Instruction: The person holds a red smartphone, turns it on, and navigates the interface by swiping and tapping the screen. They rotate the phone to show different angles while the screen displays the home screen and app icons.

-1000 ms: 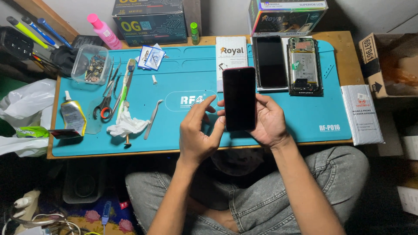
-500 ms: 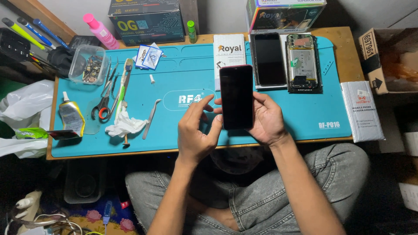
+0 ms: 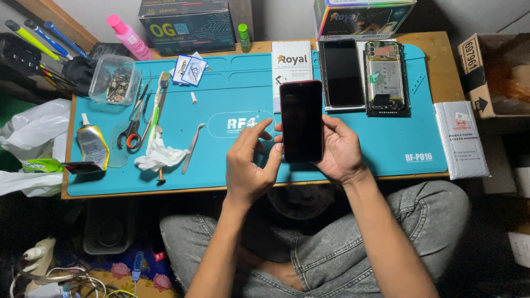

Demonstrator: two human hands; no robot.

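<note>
Barely shifting since a moment ago, right hand (image 3: 339,152) gripping dark phone (image 3: 301,121) upright above blue mat (image 3: 232,105) on tabletop (image 3: 444,63), left hand (image 3: 251,163) fingers (image 3: 274,157) curling, touching phone's left edge.

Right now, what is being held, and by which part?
A dark phone, screen up. The right hand grips its lower right edge; the left hand touches its left edge with the fingertips.
</note>
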